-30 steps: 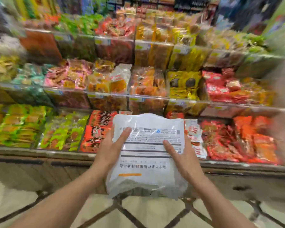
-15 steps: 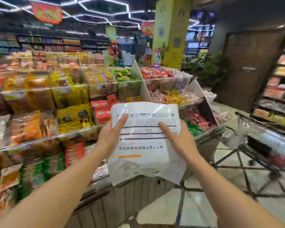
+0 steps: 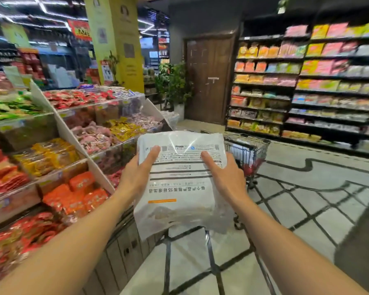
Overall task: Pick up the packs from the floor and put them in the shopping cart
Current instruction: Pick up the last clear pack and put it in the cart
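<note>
Both forearms are extended forward from the bottom corners of the view, bare, converging toward the centre. The left hand is held at the left edge of the white pack, thumb laid across its printed face and pointing up toward the top edge; the remaining fingers are hidden behind the pack. The right hand is placed symmetrically at the right edge, thumb on the face, other fingers hidden behind. The pack is thus gripped between both hands, lifted clear of the floor, roughly upright and tilted slightly toward the camera, with its print seen upside down. To the left, a tiered snack display is noted. The shopping cart is seen beyond the pack, partly hidden by its upper right corner and the right hand; the pack is not in it. Stocked shelves are recorded on the right, blurred.
</note>
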